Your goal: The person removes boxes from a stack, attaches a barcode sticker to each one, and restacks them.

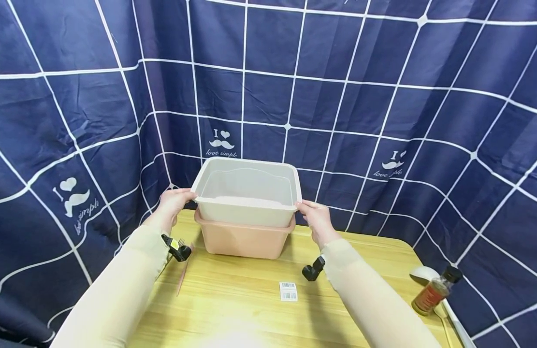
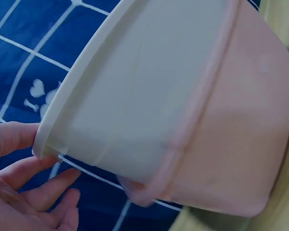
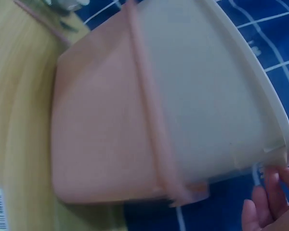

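Note:
A whitish-grey plastic bin [image 1: 246, 212] sits partly inside a pink plastic bin [image 1: 242, 239] on the wooden table. Its lower part is hidden by the pink one, whose rim runs around it. At the grey bin's left end my left hand [image 1: 174, 203] pinches the rim between thumb and fingers; the left wrist view shows this grip, with the other fingers spread below. My right hand [image 1: 317, 217] pinches the rim at the opposite end. In the right wrist view the right fingers [image 3: 274, 192] are partly cut off by the frame edge.
A barcode label [image 1: 288, 291] lies on the table [image 1: 233, 295] in front of the bins. A pink stick-like item [image 1: 184, 273] and a fork [image 1: 181, 242] are by the left wrist. To the right are a dark-capped bottle [image 1: 431, 295] and a white ladle [image 1: 424, 274]. A blue curtain [image 1: 268, 96] surrounds the table.

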`<act>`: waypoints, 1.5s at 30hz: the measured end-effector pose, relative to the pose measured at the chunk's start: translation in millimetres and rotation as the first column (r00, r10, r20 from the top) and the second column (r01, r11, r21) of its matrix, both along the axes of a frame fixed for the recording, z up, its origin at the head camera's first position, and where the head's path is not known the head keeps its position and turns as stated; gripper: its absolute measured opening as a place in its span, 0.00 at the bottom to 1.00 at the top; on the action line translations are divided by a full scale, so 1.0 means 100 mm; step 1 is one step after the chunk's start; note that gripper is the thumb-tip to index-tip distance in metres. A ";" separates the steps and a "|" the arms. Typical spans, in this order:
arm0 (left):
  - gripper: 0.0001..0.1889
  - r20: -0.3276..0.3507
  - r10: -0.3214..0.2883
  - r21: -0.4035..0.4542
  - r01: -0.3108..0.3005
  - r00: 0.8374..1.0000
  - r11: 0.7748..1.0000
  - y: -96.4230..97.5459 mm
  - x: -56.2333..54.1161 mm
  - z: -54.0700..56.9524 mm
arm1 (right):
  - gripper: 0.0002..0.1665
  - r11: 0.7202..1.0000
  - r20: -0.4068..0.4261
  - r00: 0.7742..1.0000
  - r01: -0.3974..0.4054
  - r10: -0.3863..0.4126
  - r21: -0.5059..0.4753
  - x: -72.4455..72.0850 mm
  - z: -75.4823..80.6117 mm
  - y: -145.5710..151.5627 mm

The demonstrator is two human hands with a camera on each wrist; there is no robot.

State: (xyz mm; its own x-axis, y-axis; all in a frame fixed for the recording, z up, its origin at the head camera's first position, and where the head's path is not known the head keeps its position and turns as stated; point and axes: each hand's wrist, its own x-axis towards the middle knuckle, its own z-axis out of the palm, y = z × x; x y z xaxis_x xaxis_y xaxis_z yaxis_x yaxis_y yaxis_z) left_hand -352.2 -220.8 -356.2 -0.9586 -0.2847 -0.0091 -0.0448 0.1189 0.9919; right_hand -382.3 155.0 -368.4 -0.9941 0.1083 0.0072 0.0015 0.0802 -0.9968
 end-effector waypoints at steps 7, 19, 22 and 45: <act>0.24 -0.113 0.018 0.021 -0.015 0.993 1.000 0.18 -0.01 0.37 | 0.25 0.998 -0.084 0.995 0.055 -0.055 -0.003 0.05 0.39 0.16; 0.20 -0.267 -0.009 0.060 0.026 0.964 0.998 1.07 -0.19 0.87 | 0.10 0.974 -0.237 0.953 0.150 -0.187 -0.168 0.30 0.96 0.98; 0.20 -0.285 -0.021 0.119 0.057 0.958 0.991 1.35 -0.24 0.92 | 0.12 0.960 -0.245 0.946 0.155 -0.212 -0.231 0.40 1.06 1.23; 0.15 -0.105 -0.090 0.131 0.104 0.990 0.986 2.85 -0.11 0.10 | 0.19 0.889 0.018 0.942 0.323 -0.336 -0.324 0.46 0.36 2.55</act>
